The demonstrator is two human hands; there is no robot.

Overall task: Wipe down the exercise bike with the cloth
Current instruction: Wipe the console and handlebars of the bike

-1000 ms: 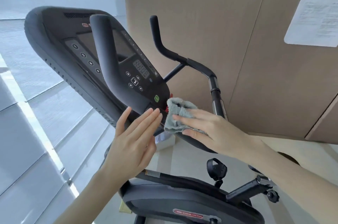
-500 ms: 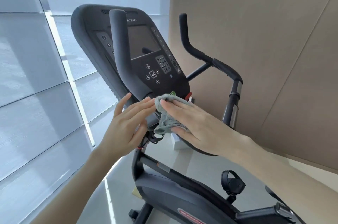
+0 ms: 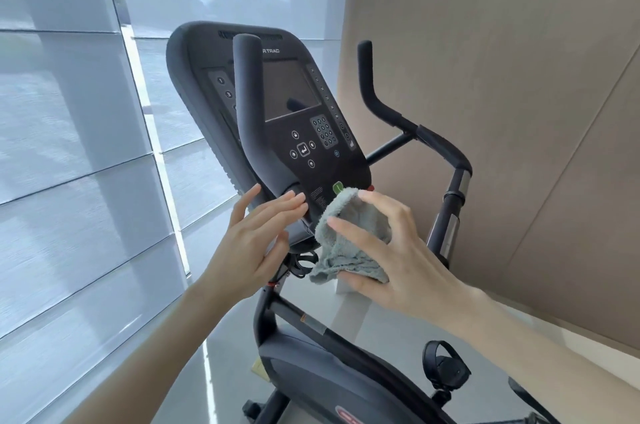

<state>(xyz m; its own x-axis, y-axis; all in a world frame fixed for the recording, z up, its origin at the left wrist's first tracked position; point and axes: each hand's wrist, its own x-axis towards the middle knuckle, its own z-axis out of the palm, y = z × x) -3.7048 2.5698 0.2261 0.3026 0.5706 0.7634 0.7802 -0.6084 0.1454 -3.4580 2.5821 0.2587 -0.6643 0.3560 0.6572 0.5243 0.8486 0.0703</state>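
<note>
The right hand (image 3: 398,261) is pinching the grey cloth (image 3: 349,243) between thumb and fingers, its grip clamped on it. It is holding the cloth at the lower edge of the console (image 3: 294,94) of the bike (image 3: 311,371), just under the green button (image 3: 337,187). The left hand (image 3: 256,243) is reaching in beside it, grip apart, straight fingers lying at the base of the near handlebar (image 3: 247,105).

Bright daylight through left blinds (image 3: 69,181), slight blur, wide-angle edge distortion.
</note>
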